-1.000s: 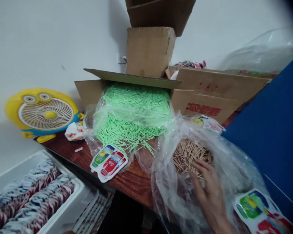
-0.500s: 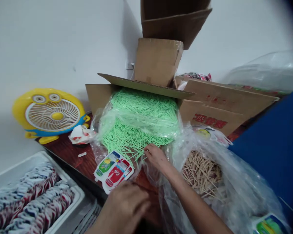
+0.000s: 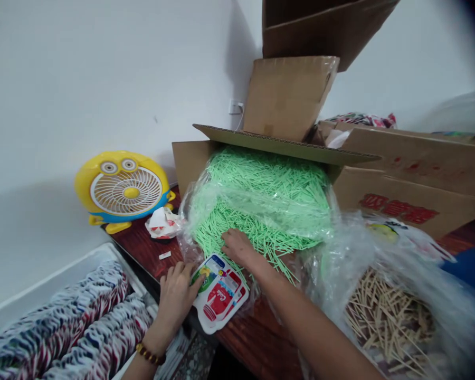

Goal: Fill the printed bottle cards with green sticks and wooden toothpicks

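Observation:
Thin green sticks (image 3: 261, 184) lie heaped in a clear plastic bag (image 3: 188, 221) inside an open cardboard box (image 3: 190, 161). My right hand (image 3: 239, 248) reaches to the front edge of the heap with its fingers curled; its fingertips are partly hidden, and I cannot make out what is between them. In front of it lies a small stack of bottle-shaped printed cards (image 3: 221, 303), with green and red drink pictures. My left hand (image 3: 177, 290), a beaded bracelet on its wrist, touches the stack's left edge with thumb and fingers apart.
At lower left stands a white foam box (image 3: 69, 272) packed with rows of printed pieces (image 3: 83, 301). A yellow fan (image 3: 122, 190) and crumpled wrapper (image 3: 162, 221) sit at the table's (image 3: 247, 332) back left. Brown sticks (image 3: 388, 311) in plastic lie right; cardboard boxes (image 3: 288, 100) stand behind.
My left hand has moved up and left onto the edge of the card stack. My right hand has shifted left along the green sticks. The view has turned left.

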`<state>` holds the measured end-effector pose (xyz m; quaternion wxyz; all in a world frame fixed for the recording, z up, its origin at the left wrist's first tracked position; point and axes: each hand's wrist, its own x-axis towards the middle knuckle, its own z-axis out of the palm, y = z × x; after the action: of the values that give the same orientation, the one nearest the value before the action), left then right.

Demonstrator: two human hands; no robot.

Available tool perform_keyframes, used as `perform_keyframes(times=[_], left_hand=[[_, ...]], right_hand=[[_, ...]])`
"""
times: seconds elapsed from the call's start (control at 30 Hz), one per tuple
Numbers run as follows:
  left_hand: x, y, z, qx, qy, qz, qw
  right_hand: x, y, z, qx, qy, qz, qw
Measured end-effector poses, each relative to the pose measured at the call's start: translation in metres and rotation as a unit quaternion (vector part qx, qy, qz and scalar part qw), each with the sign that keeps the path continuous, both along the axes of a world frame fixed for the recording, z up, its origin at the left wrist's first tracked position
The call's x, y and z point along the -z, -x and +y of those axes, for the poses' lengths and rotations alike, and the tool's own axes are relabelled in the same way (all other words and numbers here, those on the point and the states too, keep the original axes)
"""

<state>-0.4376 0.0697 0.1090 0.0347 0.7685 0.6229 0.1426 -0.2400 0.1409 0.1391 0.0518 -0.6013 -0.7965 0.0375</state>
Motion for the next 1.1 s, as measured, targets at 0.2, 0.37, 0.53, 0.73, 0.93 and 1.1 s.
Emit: perform_keyframes(times=[0.2,0.37,0.53,0.73,0.93,1.1], left_hand=[[0.006,-0.004,0.012,0.013,0.048,-0.039,0.998],[0.009,-0.006,0.017,0.000,0.052,-0.084,0.995],[0.003,-0.004,0.022,0.011,0.080,-0.180,0.980],[-0.002,0.003,0.037,0.020,0.184,-0.423,0.887],[-0.004,0.003,0.044,0.019,0.243,-0.500,0.831],[-0.016,0.003,0.036,0.020,0.312,-0.555,0.771]], right_hand=[[0.002,0.018,0.023,-0.022,0.004,-0.039,0.999],[0.009,0.036,0.028,-0.006,0.016,-0.039,0.999],[0.009,0.030,0.038,0.019,0.087,-0.013,0.996],[-0.003,-0.012,0.047,0.048,0.171,0.123,0.976],[-0.002,-0.062,0.011,0.069,0.141,0.355,0.922],[0.012,-0.096,-0.035,0.102,0.115,0.526,0.837]])
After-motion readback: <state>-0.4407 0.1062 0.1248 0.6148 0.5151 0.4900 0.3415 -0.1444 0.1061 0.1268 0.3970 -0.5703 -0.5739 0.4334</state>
